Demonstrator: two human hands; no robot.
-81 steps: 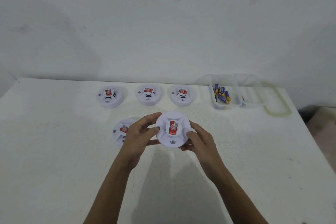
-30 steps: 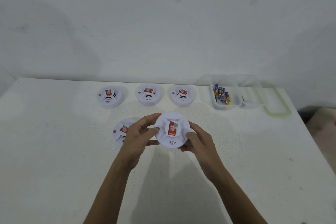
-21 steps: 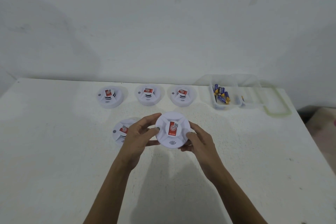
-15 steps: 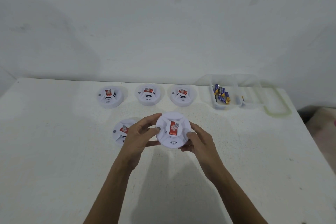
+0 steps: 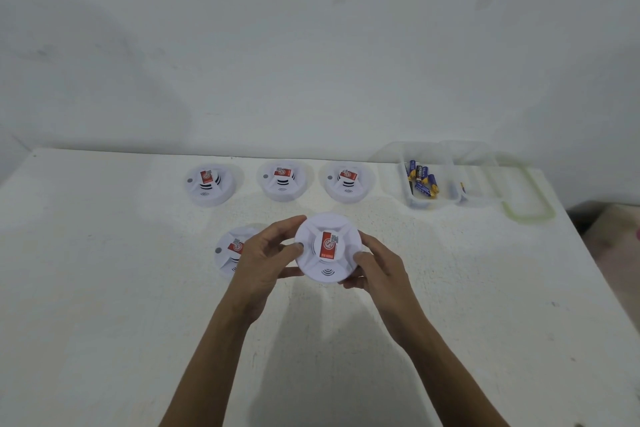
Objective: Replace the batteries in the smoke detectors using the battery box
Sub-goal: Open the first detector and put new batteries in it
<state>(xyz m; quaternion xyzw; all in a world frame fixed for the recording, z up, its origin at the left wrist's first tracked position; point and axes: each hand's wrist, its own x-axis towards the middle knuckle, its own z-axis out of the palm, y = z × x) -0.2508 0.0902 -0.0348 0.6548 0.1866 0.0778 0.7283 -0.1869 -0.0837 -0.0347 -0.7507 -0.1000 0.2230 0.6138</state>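
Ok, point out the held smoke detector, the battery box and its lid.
held smoke detector [image 5: 329, 246], head view, red label on its face
battery box [image 5: 424, 203], head view, clear front wall
lid [image 5: 528, 217], head view, green front rim

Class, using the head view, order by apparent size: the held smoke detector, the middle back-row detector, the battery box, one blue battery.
1. The held smoke detector and the battery box: alike; detector is nearer, so unranked.
2. The middle back-row detector.
3. The blue battery.
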